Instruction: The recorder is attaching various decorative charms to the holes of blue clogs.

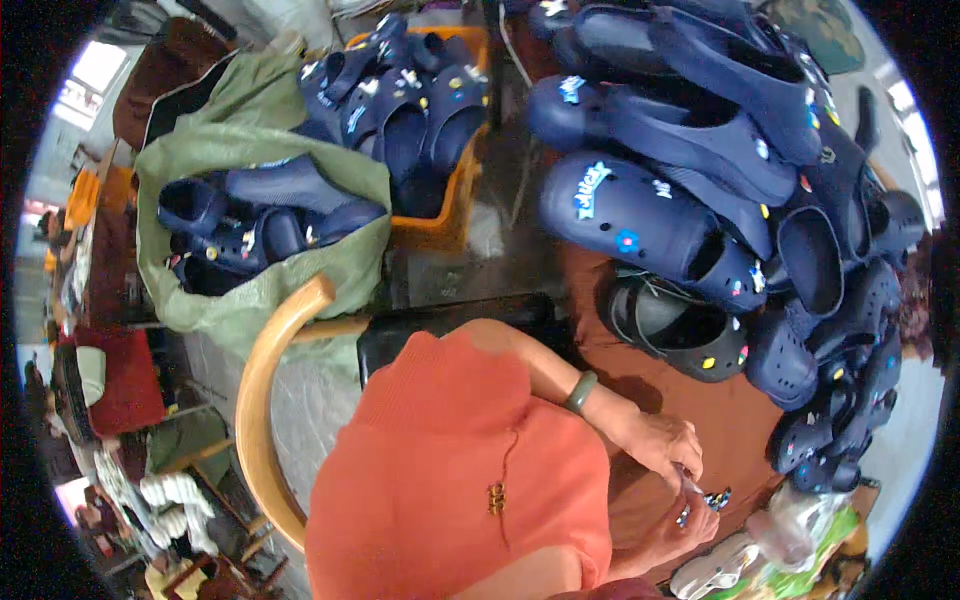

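Note:
My left hand, with a green bangle on its wrist, has its fingers pinched close to my right hand. My right hand is closed around small dark charms with white, yellow and blue spots. What the left fingertips grip is too small to make out. Both hands are over a brown-covered table. Beyond them lies a black clog with a yellow and a multicoloured charm. A large navy clog with a lettered charm and a blue flower rests behind it.
Navy clogs are heaped at the back and right. An orange crate and a green sack hold more clogs. A curved wooden chair arm stands at left. Plastic bags and a pale shoe lie at the near right.

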The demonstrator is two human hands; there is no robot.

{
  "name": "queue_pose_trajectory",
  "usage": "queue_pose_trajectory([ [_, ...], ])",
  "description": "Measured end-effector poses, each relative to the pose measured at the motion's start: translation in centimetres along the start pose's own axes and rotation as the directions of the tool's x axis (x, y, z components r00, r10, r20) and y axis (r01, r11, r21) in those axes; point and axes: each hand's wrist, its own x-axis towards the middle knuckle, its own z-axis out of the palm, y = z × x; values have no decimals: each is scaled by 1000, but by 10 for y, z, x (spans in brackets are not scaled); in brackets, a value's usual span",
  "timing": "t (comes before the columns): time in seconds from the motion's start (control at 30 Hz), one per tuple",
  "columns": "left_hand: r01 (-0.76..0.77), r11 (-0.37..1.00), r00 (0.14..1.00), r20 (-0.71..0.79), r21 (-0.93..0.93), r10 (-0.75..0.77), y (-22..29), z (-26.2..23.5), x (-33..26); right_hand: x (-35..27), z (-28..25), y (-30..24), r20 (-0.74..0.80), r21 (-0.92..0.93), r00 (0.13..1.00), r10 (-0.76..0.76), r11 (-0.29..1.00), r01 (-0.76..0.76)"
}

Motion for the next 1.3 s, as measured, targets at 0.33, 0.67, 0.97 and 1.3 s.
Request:
queue_pose_trajectory([
  [0.33,-103,995,988,118,-15,104,-9,-1,-2,9,-10,-36,-152,-2,982,111,994,-113],
  [0.67,125,990,957,270,-70,-102,10,-38,9,5,-7,-10,258,296,945,201,915,-275],
  [0.97,159,984,927,331,83,-178,15,-34,22,9,-9,-24,104,320,955,277,900,-296],
  [1.3,90,955,937,301,284,-178,13,-27,27,9,-4,-24,56,191,959,278,940,-283],
])
